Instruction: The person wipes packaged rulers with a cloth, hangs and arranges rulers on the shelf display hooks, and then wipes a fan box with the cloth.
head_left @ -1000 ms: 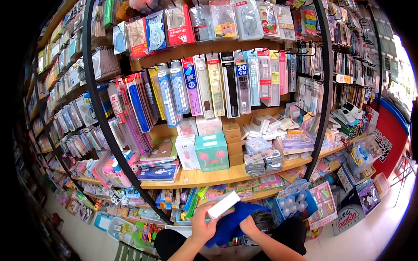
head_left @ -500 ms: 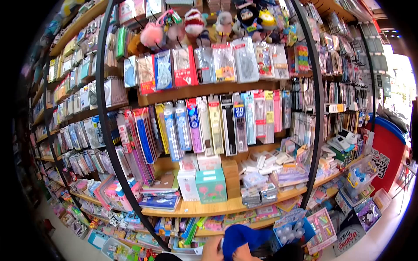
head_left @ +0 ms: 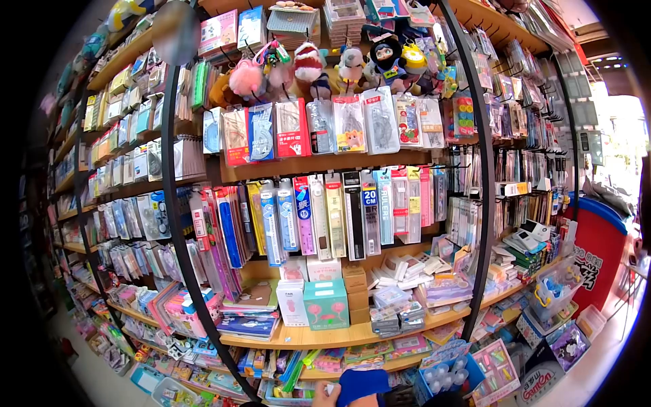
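At the bottom edge, a bright blue cloth lies between my two hands, its surface smooth and its upper edge nearly straight. My left hand is closed at the cloth's left side, with a small white bit showing by the thumb. Only a strip of my right hand shows beneath the cloth. Its fingers are hidden by the cloth and the frame's edge.
Ahead stands a shelf rack with packaged rulers, plush toys and a teal box on a wooden shelf. A blue bin sits low at right, near my hands. A black upright rises at left.
The blue cloth has gone from bunched up to flatter and sits lower in view. My right hand has slipped mostly out of sight beneath it. The shelves appear slightly lower.
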A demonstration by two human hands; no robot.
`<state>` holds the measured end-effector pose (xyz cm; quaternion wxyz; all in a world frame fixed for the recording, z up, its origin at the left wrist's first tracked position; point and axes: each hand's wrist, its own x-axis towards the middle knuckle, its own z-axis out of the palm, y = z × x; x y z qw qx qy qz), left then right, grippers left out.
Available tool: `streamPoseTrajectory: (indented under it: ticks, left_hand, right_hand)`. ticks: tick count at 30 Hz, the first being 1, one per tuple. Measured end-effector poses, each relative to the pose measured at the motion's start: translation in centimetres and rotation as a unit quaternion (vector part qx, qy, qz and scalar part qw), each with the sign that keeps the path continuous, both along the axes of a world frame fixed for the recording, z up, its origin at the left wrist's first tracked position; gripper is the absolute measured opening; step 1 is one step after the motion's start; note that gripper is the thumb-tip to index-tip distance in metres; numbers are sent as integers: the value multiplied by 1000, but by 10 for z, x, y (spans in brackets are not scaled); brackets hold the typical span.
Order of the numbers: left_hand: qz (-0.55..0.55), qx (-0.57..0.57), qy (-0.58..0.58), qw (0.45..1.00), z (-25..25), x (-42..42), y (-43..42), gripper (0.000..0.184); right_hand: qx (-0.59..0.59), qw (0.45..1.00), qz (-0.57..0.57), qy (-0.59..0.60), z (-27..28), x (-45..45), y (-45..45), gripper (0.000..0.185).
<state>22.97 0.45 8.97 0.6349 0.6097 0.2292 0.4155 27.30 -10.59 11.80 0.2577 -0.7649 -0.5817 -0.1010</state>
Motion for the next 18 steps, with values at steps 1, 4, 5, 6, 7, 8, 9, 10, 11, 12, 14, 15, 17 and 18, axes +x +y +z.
streamPoseTrajectory:
  ticks: [1,4,5,6,7,8,9,10,11,12,14,15,17,18]
  left_hand:
    - [23,-15,46,999,7,-3,3,39]
    - [8,-54,20,998,21,-12,14,34]
    - [-10,-89,-10,996,26,-16,14,32]
    - [-27,-124,-41,991,36,-21,11,30]
    - [-27,-110,-46,993,31,-22,11,27]
    - [-9,-71,-17,997,31,-23,11,26]
    - [8,-33,14,999,34,-23,10,26]
    - [24,3,46,999,34,-23,8,26]
    - [-19,-75,14,997,28,-19,9,39]
    - [-20,-119,-16,993,21,-15,9,33]
    - [-13,-211,-70,975,10,-10,9,21]
    - [-4,-222,-68,973,12,-12,10,20]
    - [18,-228,-87,970,23,-14,18,18]
    - [30,-219,-112,969,28,-16,25,18]
  right_hand:
    - [-4,1000,2,1,-1,-1,0,28]
    - [-14,999,32,5,-7,-4,-1,29]
    - [-19,999,48,11,-11,-5,-2,29]
    - [-12,999,47,4,-14,-7,-4,28]
    - [-6,999,47,-2,-18,-7,-5,28]
    - [-1,999,47,-8,-23,-8,-6,28]
    - [57,997,41,-16,-36,-3,3,28]
    - [114,993,34,-22,-49,5,14,28]
    - [50,998,30,29,-33,10,17,31]
    - [-75,993,-9,93,-5,11,18,33]
    - [53,997,-53,-1,-8,28,41,27]
    - [27,998,-54,-19,-12,28,45,27]
    - [-51,999,-12,0,15,10,33,22]
    - [12,998,27,-51,5,8,32,22]
